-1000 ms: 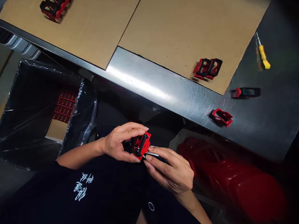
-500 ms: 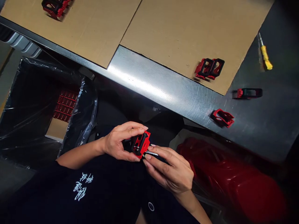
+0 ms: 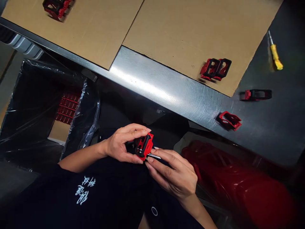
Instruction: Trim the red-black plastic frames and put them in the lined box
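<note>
My left hand (image 3: 126,143) grips a small red and black plastic frame (image 3: 144,146) between thumb and fingers, in front of my dark shirt. A slim shiny metal rod (image 3: 154,156) is pinched in my right hand (image 3: 173,173); its inner end meets the red side of the frame. The rest of the rod is hidden in the palm, so I cannot tell what tool it is. Fingers of my right hand also rest close against the frame's lower right side.
Two joined red-black frames (image 3: 216,69) lie on the cardboard (image 3: 176,31). On the metal table sit a red bracket (image 3: 230,121), a black loop part (image 3: 256,94) and a yellow-handled screwdriver (image 3: 275,55). A plastic-lined bin (image 3: 28,105) holds red parts; a red bag (image 3: 228,178) is below right.
The camera view has shifted slightly, so the items at the right sit a little further right. Both hands keep nearly the same hold on the frame and the metal rod.
</note>
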Tool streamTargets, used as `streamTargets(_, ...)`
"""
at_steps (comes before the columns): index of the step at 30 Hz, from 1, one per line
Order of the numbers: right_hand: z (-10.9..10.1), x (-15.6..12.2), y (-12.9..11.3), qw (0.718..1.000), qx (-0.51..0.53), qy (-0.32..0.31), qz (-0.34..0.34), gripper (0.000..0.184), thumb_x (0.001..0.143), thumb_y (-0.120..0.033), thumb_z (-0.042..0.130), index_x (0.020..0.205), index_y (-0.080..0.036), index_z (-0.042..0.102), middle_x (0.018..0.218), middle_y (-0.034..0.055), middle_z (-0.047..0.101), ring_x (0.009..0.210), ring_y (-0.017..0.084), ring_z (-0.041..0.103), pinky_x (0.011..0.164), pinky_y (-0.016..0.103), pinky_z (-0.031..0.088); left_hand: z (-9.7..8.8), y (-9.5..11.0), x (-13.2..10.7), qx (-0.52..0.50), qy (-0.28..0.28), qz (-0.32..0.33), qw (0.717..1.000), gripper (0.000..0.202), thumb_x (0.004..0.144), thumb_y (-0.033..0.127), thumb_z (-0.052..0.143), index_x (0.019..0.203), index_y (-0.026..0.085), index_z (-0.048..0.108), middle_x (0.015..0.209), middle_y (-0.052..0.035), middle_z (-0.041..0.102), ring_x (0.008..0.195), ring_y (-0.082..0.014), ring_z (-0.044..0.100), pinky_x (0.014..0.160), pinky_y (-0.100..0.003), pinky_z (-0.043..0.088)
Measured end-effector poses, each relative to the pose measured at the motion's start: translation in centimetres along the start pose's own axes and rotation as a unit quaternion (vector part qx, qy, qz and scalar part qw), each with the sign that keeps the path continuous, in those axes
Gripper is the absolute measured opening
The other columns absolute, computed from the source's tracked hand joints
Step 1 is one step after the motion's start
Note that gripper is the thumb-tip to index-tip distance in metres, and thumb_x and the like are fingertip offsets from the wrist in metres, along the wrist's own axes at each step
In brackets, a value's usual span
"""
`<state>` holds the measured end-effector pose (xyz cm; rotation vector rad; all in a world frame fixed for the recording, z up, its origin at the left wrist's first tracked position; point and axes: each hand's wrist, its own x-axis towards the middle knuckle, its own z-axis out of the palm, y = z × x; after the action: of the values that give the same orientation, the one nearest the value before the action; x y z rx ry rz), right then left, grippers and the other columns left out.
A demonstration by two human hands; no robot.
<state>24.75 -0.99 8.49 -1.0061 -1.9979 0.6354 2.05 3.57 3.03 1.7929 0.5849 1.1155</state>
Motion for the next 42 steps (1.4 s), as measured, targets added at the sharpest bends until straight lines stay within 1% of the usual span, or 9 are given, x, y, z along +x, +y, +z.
streamTargets(10, 0.0, 0.2, -0.1, 1.000, -0.005, -0.020, 0.007, 0.012, 0.089, -0.014, 0.075, 0.100, -0.019, 0.078, 0.098, 0.0082, 0.083, 0.087, 0.022, 0.081, 0.082, 0.034, 0.071, -0.8, 0.1, 0.4, 0.050, -0.019, 0.000, 0.999, 0.098, 0.072, 0.049, 0.089, 0.155, 0.023, 0.044, 0.128, -0.0189, 0.068, 0.113, -0.0287, 0.071, 0.091, -0.041, 0.065)
streamTargets(17, 0.2, 0.4, 0.0, 1.000, 0.011, -0.029, 0.003, 0.018, 0.090, -0.012, 0.074, 0.105, -0.021, 0.076, 0.098, 0.0055, 0.083, 0.089, 0.022, 0.081, 0.086, 0.036, 0.071, -0.9, 0.0, 0.5, 0.039, -0.019, -0.002, 0.999, 0.099, 0.070, 0.050, 0.089, 0.154, 0.022, 0.045, 0.127, -0.0193, 0.068, 0.112, -0.0285, 0.071, 0.091, -0.040, 0.064)
streamTargets(23, 0.5, 0.3, 0.0, 0.999, 0.031, -0.019, -0.005, 0.018, 0.090, -0.008, 0.073, 0.106, -0.015, 0.074, 0.097, 0.0088, 0.083, 0.090, 0.021, 0.081, 0.091, 0.035, 0.069, -0.9, -0.1, 0.3, 0.053, -0.017, -0.010, 0.998, 0.100, 0.072, 0.053, 0.087, 0.156, 0.022, 0.042, 0.125, -0.0182, 0.067, 0.110, -0.0276, 0.070, 0.090, -0.040, 0.064)
streamTargets(27, 0.8, 0.5, -0.1, 1.000, 0.023, -0.003, -0.001, 0.016, 0.088, -0.007, 0.073, 0.103, -0.014, 0.074, 0.092, 0.0081, 0.083, 0.086, 0.020, 0.081, 0.090, 0.032, 0.069, -0.6, -0.2, 0.1, 0.072, -0.002, -0.012, 0.997, 0.103, 0.074, 0.054, 0.086, 0.158, 0.020, 0.038, 0.123, -0.0178, 0.065, 0.106, -0.0263, 0.069, 0.087, -0.040, 0.064)
streamTargets(34, 1.1, 0.5, -0.3, 0.999, -0.013, 0.032, 0.025, 0.025, 0.085, -0.002, 0.074, 0.106, -0.016, 0.074, 0.093, 0.0067, 0.083, 0.082, 0.020, 0.081, 0.088, 0.033, 0.069, 0.1, -0.4, -0.3, 0.001, 0.074, -0.038, 0.997, 0.088, 0.071, 0.048, 0.088, 0.146, 0.021, 0.052, 0.124, -0.0148, 0.065, 0.107, -0.0265, 0.068, 0.088, -0.040, 0.064)
streamTargets(36, 1.0, 0.6, 0.6, 0.997, -0.031, 0.060, 0.041, 0.029, 0.084, -0.002, 0.076, 0.107, -0.019, 0.075, 0.094, 0.0055, 0.083, 0.084, 0.021, 0.081, 0.084, 0.034, 0.069, 0.3, -0.4, -0.5, -0.102, 0.107, -0.086, 0.985, 0.079, 0.076, 0.048, 0.085, 0.143, 0.024, 0.052, 0.131, -0.0144, 0.063, 0.095, -0.0206, 0.070, 0.078, -0.033, 0.064)
streamTargets(38, 0.8, 1.2, 2.6, 0.989, -0.074, 0.112, 0.061, 0.030, 0.082, -0.005, 0.079, 0.106, -0.022, 0.075, 0.099, 0.0049, 0.082, 0.089, 0.023, 0.080, 0.082, 0.036, 0.068, 0.4, -0.3, -0.7, -0.216, 0.135, -0.128, 0.958, 0.072, 0.079, 0.045, 0.082, 0.141, 0.027, 0.049, 0.141, -0.0144, 0.058, 0.079, -0.0132, 0.069, 0.062, -0.025, 0.060)
streamTargets(40, 0.5, 2.4, 5.5, 0.972, -0.133, 0.175, 0.077, 0.024, 0.082, -0.012, 0.082, 0.102, -0.024, 0.075, 0.101, 0.0059, 0.081, 0.093, 0.026, 0.079, 0.085, 0.040, 0.065, 0.5, -0.2, -0.8, -0.278, 0.147, -0.141, 0.939, 0.070, 0.079, 0.040, 0.082, 0.139, 0.028, 0.048, 0.147, -0.0151, 0.054, 0.075, -0.0106, 0.068, 0.054, -0.020, 0.056)
streamTargets(42, 0.2, 4.0, 8.9, 0.956, -0.179, 0.214, 0.091, 0.011, 0.085, -0.022, 0.081, 0.095, -0.023, 0.075, 0.098, 0.0076, 0.081, 0.094, 0.028, 0.078, 0.090, 0.045, 0.061, 0.5, 0.0, -0.9, -0.290, 0.147, -0.136, 0.936, 0.071, 0.076, 0.036, 0.084, 0.137, 0.028, 0.049, 0.148, -0.0158, 0.054, 0.078, -0.0117, 0.069, 0.054, -0.019, 0.055)
